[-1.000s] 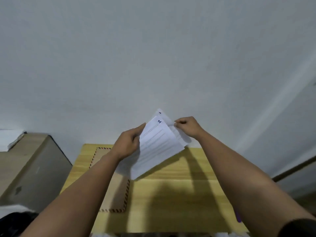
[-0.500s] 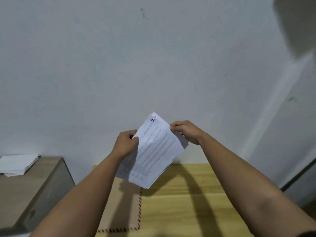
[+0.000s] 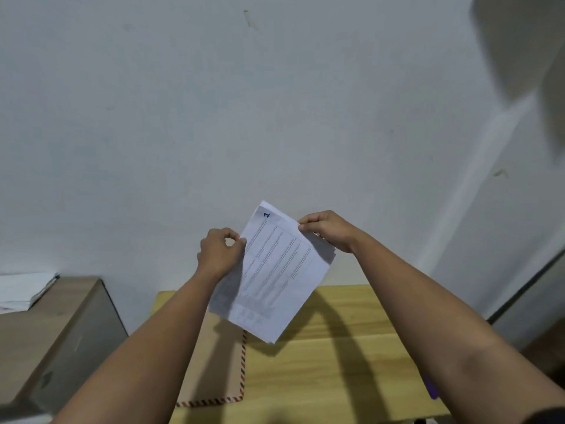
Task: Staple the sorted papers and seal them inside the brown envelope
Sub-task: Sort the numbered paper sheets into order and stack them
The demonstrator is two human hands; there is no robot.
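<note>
Cabinet (image 3: pixel 61 325): grey, far to the left of both grips; some white sheets (image 3: pixel 24 289) lie on its top; no part in the task, as I judge.
Brown envelope (image 3: pixel 211 362): flat on the counter (image 3: pixel 336 362), below the left grip and partly hidden by the left forearm; a striped border runs along its right and near edges; I cannot tell if its flap is open.
Left hand (image 3: pixel 218 254): raised above the counter; the grip is closed, the fingers pinching the left edge of the papers.
Papers (image 3: pixel 275 276): a thin stack held in the air between the two grips, not touching the counter; the long axis runs from upper left, by the written number, down toward the right and toward the person; the lower end hangs free over the envelope's edge.
Right hand (image 3: pixel 325 231): the grip is closed on the upper right edge of the papers, a little higher than the left.
Stapler: not visible; a purple object (image 3: pixel 429 388) shows beside the right forearm, too hidden to name.
Coming move: both hands are equally near; the sheet edges look uneven, so I judge squaring must come before stapling.
</note>
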